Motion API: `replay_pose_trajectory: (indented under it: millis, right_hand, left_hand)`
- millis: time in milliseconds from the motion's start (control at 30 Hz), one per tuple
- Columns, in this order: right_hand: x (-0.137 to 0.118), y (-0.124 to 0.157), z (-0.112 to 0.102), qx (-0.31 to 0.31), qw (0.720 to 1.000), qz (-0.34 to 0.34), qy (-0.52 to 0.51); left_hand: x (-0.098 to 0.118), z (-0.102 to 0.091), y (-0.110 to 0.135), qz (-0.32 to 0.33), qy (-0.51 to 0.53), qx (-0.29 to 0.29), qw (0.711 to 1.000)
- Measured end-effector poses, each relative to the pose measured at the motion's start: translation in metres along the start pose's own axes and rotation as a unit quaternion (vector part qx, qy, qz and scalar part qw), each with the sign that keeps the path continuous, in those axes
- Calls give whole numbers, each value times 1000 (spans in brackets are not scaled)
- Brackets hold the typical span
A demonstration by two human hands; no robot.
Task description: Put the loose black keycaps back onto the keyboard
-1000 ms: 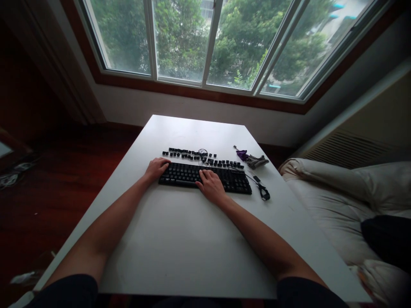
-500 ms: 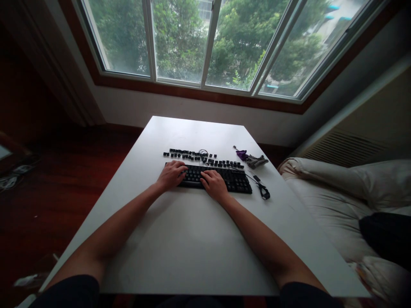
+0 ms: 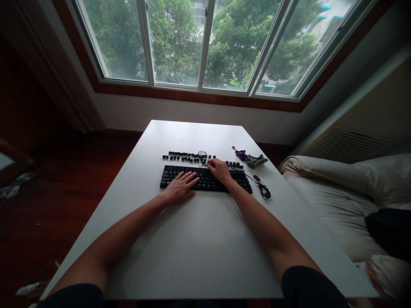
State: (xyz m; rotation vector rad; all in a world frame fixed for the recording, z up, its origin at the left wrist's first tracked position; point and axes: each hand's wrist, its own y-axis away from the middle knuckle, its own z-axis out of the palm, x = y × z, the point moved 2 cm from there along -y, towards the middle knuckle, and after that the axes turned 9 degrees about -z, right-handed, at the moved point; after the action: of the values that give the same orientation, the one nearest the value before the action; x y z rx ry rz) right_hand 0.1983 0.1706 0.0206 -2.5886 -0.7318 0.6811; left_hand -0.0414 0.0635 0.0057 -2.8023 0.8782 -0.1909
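A black keyboard [image 3: 236, 183] lies across the middle of the white table [image 3: 192, 239]. My left hand [image 3: 180, 187] rests flat on the keyboard's front left part, fingers stretched out. My right hand [image 3: 220, 168] reaches over the keyboard's back edge to the row of loose black keycaps [image 3: 183, 156] behind it, fingers curled down at a thin wire tool [image 3: 202, 154]. Whether it holds anything is hidden.
A purple and grey brush-like bundle [image 3: 252, 159] lies at the table's back right. A black cable with a plug [image 3: 262, 189] trails off the keyboard's right end. A bed with pale bedding [image 3: 337, 196] stands to the right; windows fill the far wall.
My left hand slid back onto the keyboard's front left and flattened. My right hand left the keys and moved forward to the keycap row behind the keyboard.
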Motion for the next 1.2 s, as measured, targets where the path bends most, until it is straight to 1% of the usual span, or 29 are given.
replay_pose_trajectory:
  millis: [100, 200, 333, 500, 600, 667, 767, 833, 1033, 1200]
  right_hand:
    - [8, -18, 10, -41, 999, 21, 24]
    - [7, -28, 22, -72, 995, 47, 57]
    - [1, -34, 33, -67, 990, 74, 98]
    - [0, -35, 37, -60, 990, 56, 116]
    - [1, -34, 35, -51, 992, 35, 109]
    - [0, -33, 31, -30, 996, 8, 89]
    - [-2, -28, 22, 6, 999, -29, 38]
    - [-3, -22, 15, 15, 999, -38, -3]
    - [0, 6, -7, 7, 995, -60, -80]
    - [-2, 25, -13, -13, 988, -99, -120]
  left_hand:
    - [-2, -3, -2, -8, 17, 16, 1000]
    - [-8, -5, -3, -20, 31, 31, 999]
    - [-13, -4, -3, -27, 28, 40, 998]
    - [-11, -5, -5, -29, 37, 40, 998]
    - [-11, -3, -7, -36, 44, 36, 998]
    - [-11, -1, -7, -41, 49, 37, 997]
    - [-11, 1, -9, -44, 56, 41, 997]
    - [-9, 0, -10, -45, 57, 46, 996]
    - [3, -1, -17, -30, 46, 54, 997]
    - [11, -5, -27, -13, 35, 38, 999]
